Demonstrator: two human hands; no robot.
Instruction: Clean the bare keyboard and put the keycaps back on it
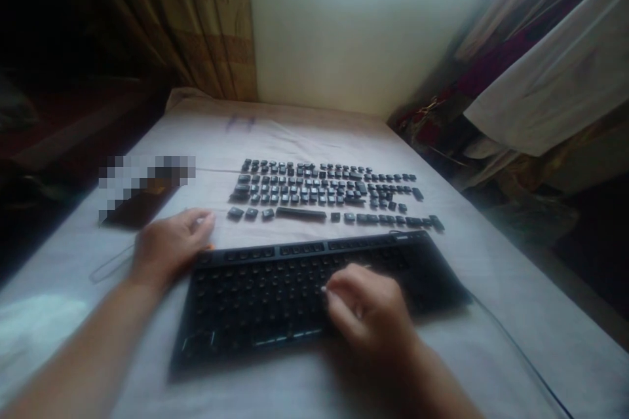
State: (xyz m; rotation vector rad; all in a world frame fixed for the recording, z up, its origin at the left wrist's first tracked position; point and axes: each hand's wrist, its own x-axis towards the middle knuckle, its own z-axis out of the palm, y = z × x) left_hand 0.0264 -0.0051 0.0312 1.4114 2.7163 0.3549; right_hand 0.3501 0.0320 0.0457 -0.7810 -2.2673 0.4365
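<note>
A black keyboard (275, 294) with its keycaps removed lies on a pale cloth-covered surface (491, 288). Behind it, several loose black keycaps (324, 190) are laid out in rows, with a long spacebar cap (301, 213) in the front row. My left hand (170, 242) rests at the keyboard's far left corner, fingers curled, with a small orange bit showing under the fingertips. My right hand (366, 308) hovers over the keyboard's middle right, fingers bent down in a pinch; what they hold is hidden.
A dark flat object (142, 206), partly blurred out, lies to the left of the keycaps. The keyboard's cable (515, 347) runs off to the right. Curtains (221, 19) and a wall stand behind; heaped fabrics (540, 85) lie at the right.
</note>
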